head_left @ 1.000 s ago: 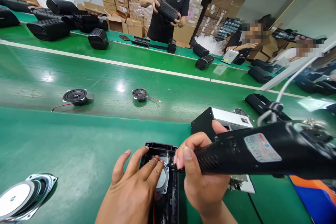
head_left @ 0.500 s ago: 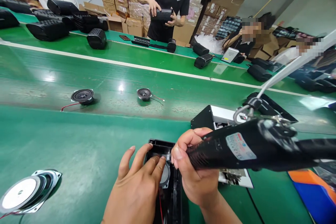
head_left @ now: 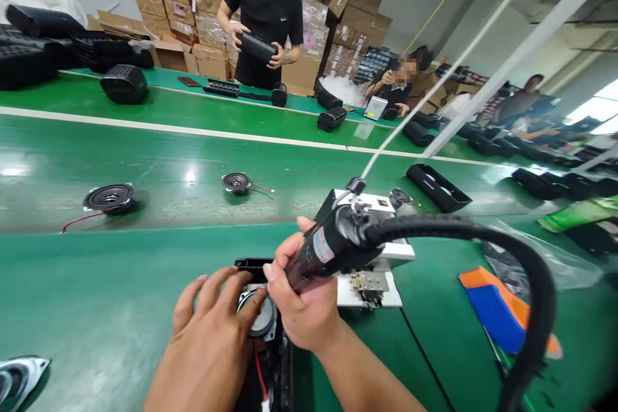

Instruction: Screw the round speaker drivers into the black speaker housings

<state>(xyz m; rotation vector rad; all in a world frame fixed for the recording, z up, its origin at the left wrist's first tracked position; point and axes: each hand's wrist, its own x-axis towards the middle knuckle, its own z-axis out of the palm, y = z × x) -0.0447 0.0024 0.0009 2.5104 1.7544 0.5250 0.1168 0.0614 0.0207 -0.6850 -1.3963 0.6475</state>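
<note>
My right hand (head_left: 309, 296) is wrapped round a black electric screwdriver (head_left: 318, 248) with a label on its side. The tool leans, its cable end up and to the right; its bit is hidden behind my fingers. Below it lies a long black speaker housing (head_left: 286, 367), partly covered by my hands. A round speaker driver (head_left: 263, 320) with a silver back sits in the housing, and a red wire (head_left: 261, 370) with a white plug runs down from it. My left hand (head_left: 207, 328) rests with fingers apart across the driver and the housing's left edge.
A white machine (head_left: 376, 270) stands right of the screwdriver, whose thick black cable (head_left: 541, 283) arches to the right. Loose drivers (head_left: 111, 198) lie on the green belt and bench. Orange and blue pieces (head_left: 497, 318) lie right. Across the belt, a person (head_left: 263, 13) holds a black speaker.
The view has swung right, so things appear farther left. The screwdriver has tipped from nearly level to a steeper slant. My left fingers have spread and drawn back slightly, uncovering more of the driver.
</note>
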